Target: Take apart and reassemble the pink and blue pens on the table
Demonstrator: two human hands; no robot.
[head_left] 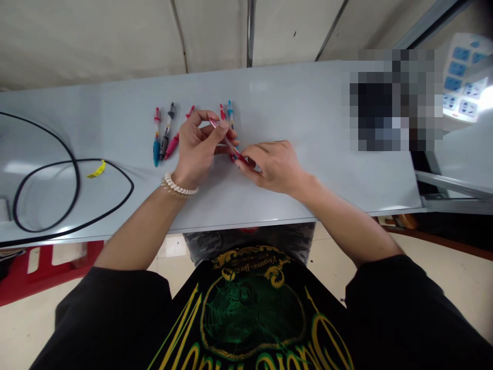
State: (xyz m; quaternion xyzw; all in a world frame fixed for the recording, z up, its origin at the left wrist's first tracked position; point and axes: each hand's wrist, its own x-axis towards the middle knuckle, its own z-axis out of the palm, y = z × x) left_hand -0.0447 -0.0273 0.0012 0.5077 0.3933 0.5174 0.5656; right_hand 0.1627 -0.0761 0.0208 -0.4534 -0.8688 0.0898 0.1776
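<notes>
Both of my hands hold one red pen [230, 145], slanted above the table. My left hand [198, 144] pinches its upper left end between thumb and fingers. At its lower right end, the fingers of my right hand [275, 164] are closed around the red part. Left of my left hand lie a pen with a blue grip and red top [156, 139], a black pen [167, 132] and a pink pen [172, 146], partly hidden by the hand. Behind my fingers, a red-topped pen [222, 111] and a light blue pen [230, 110] are partly covered.
A black cable [79, 180] with a yellow tag [97, 170] loops over the left of the grey table [308, 113]. A power strip [464, 77] is at the far right, beside a blurred-out area. A red stool [57, 267] stands below the table's left front edge.
</notes>
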